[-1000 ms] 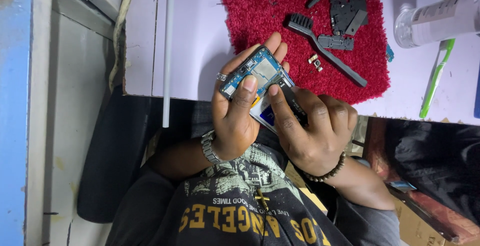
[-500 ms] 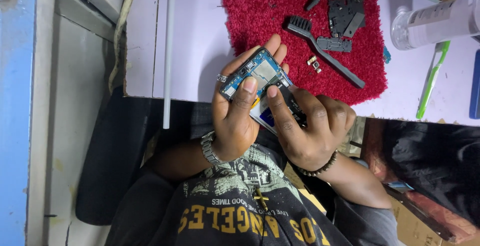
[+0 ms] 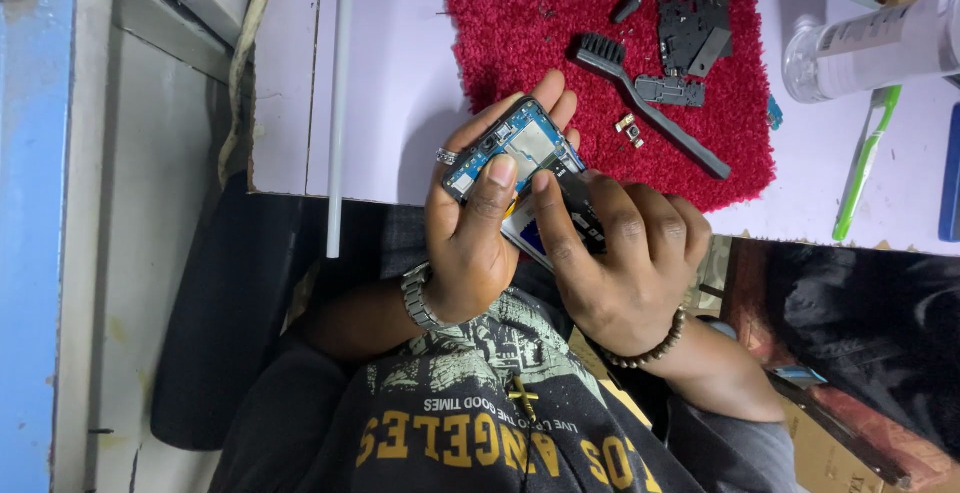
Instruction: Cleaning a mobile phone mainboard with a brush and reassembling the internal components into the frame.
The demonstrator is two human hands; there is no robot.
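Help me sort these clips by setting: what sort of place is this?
Probably a phone repair bench: an opened phone held in both hands, loose phone parts and a black brush on a red mat.

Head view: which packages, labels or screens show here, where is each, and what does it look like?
Labelled bottle: lying at the top right on the table, clear plastic with a white label.
Opened phone: in the left hand, the right hand touching it; no lit screen, blue circuit board and metal shields exposed.
Cardboard box: bottom right, brown, partly cut off.
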